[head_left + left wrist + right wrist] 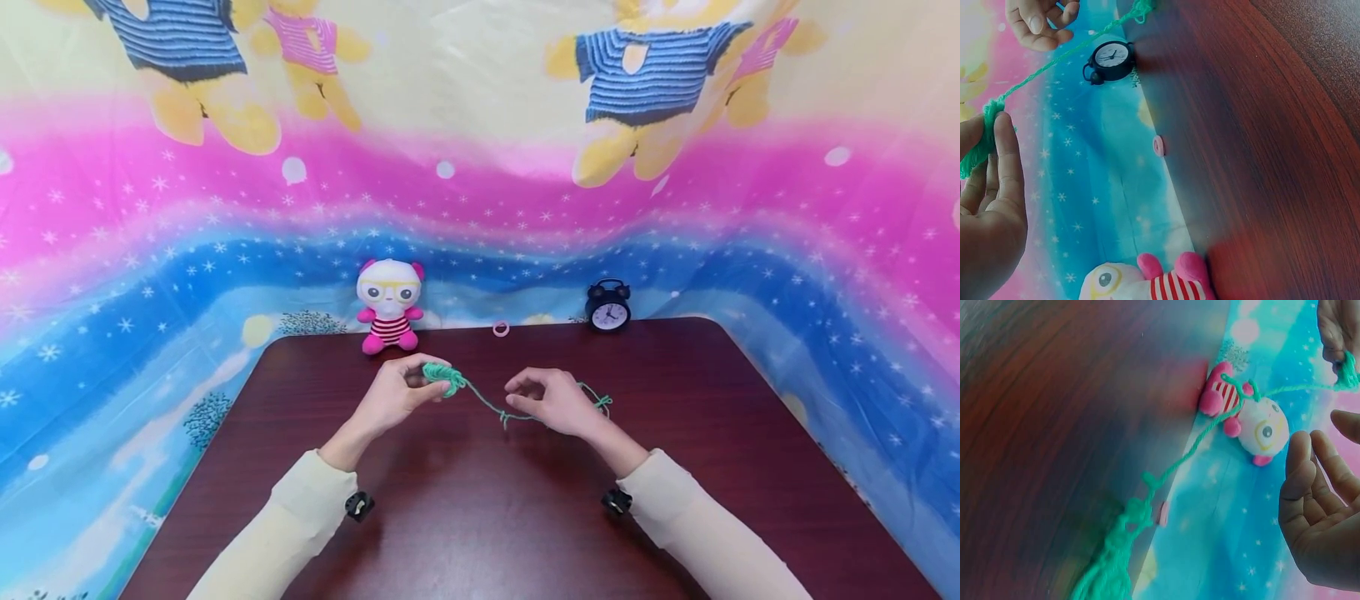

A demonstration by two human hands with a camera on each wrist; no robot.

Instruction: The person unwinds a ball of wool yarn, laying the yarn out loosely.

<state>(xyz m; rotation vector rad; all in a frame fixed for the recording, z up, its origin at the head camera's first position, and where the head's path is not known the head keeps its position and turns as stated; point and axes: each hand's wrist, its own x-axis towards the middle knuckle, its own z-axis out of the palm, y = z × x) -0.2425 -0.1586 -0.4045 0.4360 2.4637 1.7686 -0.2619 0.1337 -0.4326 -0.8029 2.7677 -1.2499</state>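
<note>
A bundle of green yarn (441, 377) is pinched between the thumb and fingers of my left hand (392, 398). From it a single strand (1047, 65) runs across toward the right, with a small knot partway along. My right hand (561, 403) is beside this strand, thumb apart from loosely bent fingers, and nothing lies between them. In the head view the strand goes behind that hand and reappears as a loose tangle on its right. The right wrist view shows a larger green yarn clump (1113, 550) at the near end of the strand.
Along the back edge of the dark wooden table (480, 517) sit a pink-and-white panda plush (389, 308), a small pink ring (501, 329) and a black alarm clock (609, 307). A printed cloth (465, 200) hangs behind and at both sides.
</note>
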